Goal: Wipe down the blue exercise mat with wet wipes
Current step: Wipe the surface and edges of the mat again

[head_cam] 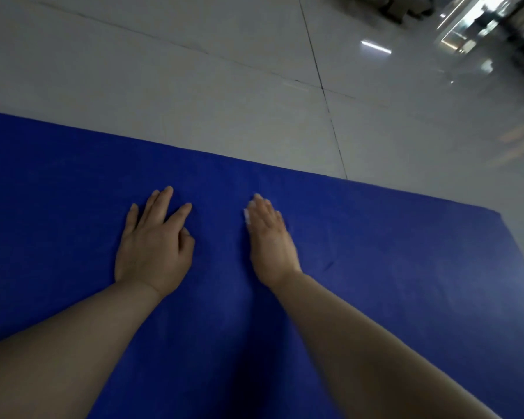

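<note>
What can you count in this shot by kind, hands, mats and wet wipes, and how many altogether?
Hands: 2, left hand and right hand, both flat on the mat
Blue exercise mat: 1
Wet wipes: 0 in view
Total: 3

Dim, bluish indoor light. Glare streaks on glossy floor tiles (194,71) top right, motion blur there. Wide-angle bending at edges. Soft shadows under forearms on blue exercise mat (58,207).

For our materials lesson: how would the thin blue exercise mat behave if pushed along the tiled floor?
The thin blue exercise mat lies flat, so it is probably floppy. The glossy grey tiled floor might let it slide. It looks light for its size.
</note>
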Demonstrator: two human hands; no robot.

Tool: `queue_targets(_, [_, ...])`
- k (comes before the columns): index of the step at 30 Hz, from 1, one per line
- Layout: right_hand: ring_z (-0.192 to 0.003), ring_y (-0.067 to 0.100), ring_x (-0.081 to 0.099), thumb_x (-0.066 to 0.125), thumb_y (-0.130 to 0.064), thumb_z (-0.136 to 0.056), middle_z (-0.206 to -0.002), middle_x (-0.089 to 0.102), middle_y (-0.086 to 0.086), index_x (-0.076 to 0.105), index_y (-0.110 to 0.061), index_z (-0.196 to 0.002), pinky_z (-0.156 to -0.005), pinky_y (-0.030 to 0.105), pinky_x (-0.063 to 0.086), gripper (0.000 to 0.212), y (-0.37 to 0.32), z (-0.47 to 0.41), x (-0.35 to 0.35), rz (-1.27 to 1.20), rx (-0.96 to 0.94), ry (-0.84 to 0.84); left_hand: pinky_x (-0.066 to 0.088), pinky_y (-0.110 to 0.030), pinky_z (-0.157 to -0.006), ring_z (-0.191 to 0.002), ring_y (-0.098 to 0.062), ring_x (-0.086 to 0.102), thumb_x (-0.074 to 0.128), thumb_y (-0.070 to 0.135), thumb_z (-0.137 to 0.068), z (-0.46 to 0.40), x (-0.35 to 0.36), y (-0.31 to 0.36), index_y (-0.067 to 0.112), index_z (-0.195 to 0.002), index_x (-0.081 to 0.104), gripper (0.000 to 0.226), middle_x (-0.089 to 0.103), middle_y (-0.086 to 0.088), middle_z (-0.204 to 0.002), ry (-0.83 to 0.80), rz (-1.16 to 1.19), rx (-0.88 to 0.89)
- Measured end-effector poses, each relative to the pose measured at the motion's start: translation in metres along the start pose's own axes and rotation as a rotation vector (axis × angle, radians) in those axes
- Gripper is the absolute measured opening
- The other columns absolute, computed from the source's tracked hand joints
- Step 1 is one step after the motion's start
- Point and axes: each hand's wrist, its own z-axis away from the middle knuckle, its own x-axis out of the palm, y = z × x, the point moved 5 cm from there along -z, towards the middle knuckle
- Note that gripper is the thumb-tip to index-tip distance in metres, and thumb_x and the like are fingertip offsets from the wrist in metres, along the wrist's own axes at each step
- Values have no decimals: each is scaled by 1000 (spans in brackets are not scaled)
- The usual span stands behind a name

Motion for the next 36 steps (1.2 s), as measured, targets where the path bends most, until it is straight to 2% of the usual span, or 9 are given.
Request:
queue_targets(5, [-147,19,-2,21,-5,-101,-160,1,6,14,-8,-151,-119,29,-3,50,106,47,-29,72,548,150,7,-50,-116,-144,-21,16,31,30,-98,48,-2,-3,16,-141,43,47,22,-8,-156,-49,-123,115])
queue_targets(8, [-147,20,0,17,-13,-104,-160,2,7,13,-5,-150,-118,29,-3,48,99,50,-18,87,646,172,-2,-44,-117,-144,-15,3,20,34,-99,57,2,-3,19,-147,30,51,10,-3,-158,-85,-137,117])
queue_targets(11, [-146,28,9,31,-6,-100,-157,10,18,14,1,-148,-119,36,7,51,31,39,-1,21,422,200,-6,-39,-117,-146,-15,1,28,31,-98,53,3,-4,21,-148,27,52,7,-3,-159,-68,-130,98])
queue_targets(15, [-122,31,54,64,-5,-85,-127,60,19,64,3,-115,-103,44,43,31,-62,48,25,-91,-34,195,-6,-38,-117,-147,-15,-3,22,33,-96,53,2,-6,25,-150,20,56,0,-1,-160,-102,-190,90])
queue_targets(18, [-137,29,37,45,-8,-96,-144,45,13,54,-2,-130,-116,37,22,35,-57,48,16,36,-153,95,-6,-36,-117,-147,-15,-2,21,33,-95,53,0,-6,25,-151,19,56,0,0,-160,-98,-168,106])
queue_targets(20, [-145,22,16,33,-11,-103,-155,26,6,34,-9,-145,-118,29,4,42,-10,49,7,72,-5,47,-8,-34,-117,-146,-14,-2,22,32,-96,53,1,-8,25,-150,21,55,0,0,-160,-97,-127,110])
queue_targets(27, [-147,23,6,19,-10,-103,-159,11,10,27,-3,-147,-117,32,3,45,105,85,-29,4,801,177,-8,-35,-118,-147,-14,-2,24,33,-98,52,4,-7,25,-149,24,52,2,-1,-160,-76,-104,111])
queue_targets(32, [-147,22,6,19,-18,-101,-158,12,11,22,-4,-148,-119,31,2,49,-34,45,22,-26,112,94,-10,-34,-117,-146,-11,-7,23,33,-97,52,5,-8,27,-150,20,53,-4,2,-160,-82,-119,93])
queue_targets(36, [-143,12,-2,30,-16,-105,-158,13,5,26,-8,-148,-115,22,-10,44,-40,49,19,-39,-72,16,-7,-34,-118,-146,-13,-3,28,29,-98,53,4,-7,24,-149,25,52,2,0,-160,-85,-101,110])
